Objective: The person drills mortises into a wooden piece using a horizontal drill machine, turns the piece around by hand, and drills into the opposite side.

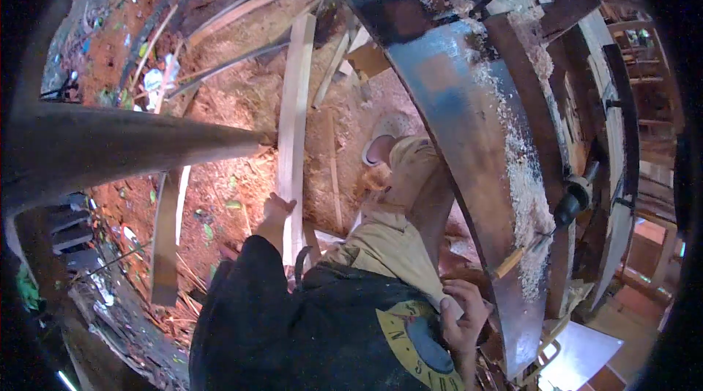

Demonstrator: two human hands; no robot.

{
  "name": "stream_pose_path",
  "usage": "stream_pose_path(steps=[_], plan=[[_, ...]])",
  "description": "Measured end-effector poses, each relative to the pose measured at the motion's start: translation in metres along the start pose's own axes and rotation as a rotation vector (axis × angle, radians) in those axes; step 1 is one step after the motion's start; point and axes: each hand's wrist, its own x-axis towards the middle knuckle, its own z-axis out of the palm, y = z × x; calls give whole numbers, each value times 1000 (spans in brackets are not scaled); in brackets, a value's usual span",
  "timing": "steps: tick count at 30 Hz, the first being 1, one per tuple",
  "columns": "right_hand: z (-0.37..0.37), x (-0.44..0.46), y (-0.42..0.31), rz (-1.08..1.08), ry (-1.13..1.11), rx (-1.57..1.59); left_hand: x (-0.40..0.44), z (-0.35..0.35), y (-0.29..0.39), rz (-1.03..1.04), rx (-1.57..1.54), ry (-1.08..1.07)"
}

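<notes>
My left hand (278, 209) is beside the edge of a long pale wooden plank (294, 98), with thumb and fingers apart. The plank runs away from me over the shavings; whether my fingertips touch it is hard to tell. Close to my shirt and trousers, my right hand (469, 318) has its fingers curled around a small pale thing (452, 308) that I cannot make out. Just right of that hand is a broad curved wooden board (469, 135), strewn with pale wood shavings. On it lies a tool with a yellow-orange handle (509, 263).
A dark power tool (573, 204) rests among the timbers on the right. A thick round pole (132, 146) juts in from the left. Sawdust (242, 105) and loose wood strips cover the ground. A white sheet-like thing (582, 354) is at lower right.
</notes>
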Motion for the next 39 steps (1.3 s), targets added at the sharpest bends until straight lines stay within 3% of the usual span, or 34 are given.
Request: stream_pose_path(steps=[3, 6, 7, 14, 18, 20, 21, 25, 28, 29, 33, 37, 39], plan=[[0, 5, -2, 124, -148, -36, 13, 8, 20, 18, -25, 78], [-2, -20, 39, 411, -278, 54, 1, -7, 52, -54, -62, 69], [-6, -20, 34, 596, -262, 139, 8, -4, 59, -88, -72, 55], [-31, -104, 142, 910, -58, 79, 52, 38, 78, -78, -30, 228], [-37, -135, 178, 842, -45, -267, 82, 46, 68, 10, 27, 132], [-34, -142, 186, 938, 99, -79, 107, 68, 65, -67, 167, 160], [-37, -142, 188, 983, 117, -21, 98, 70, 66, -55, 300, 277], [-34, -149, 212, 889, 114, -76, 68, 19, 52, -15, 4, 229], [-31, -117, 183, 1029, 227, 140, 43, -5, 43, 39, -65, 291], [-35, -106, 175, 1026, 191, 61, 24, -16, 46, 44, -71, 343], [-35, -117, 194, 877, 176, -138, 2, -39, 30, 155, -161, 442], [-32, -128, 214, 777, 214, -146, -49, -93, 39, 239, -248, 553], [-28, -135, 230, 616, 251, -157, -85, -127, 49, 264, -247, 645]])
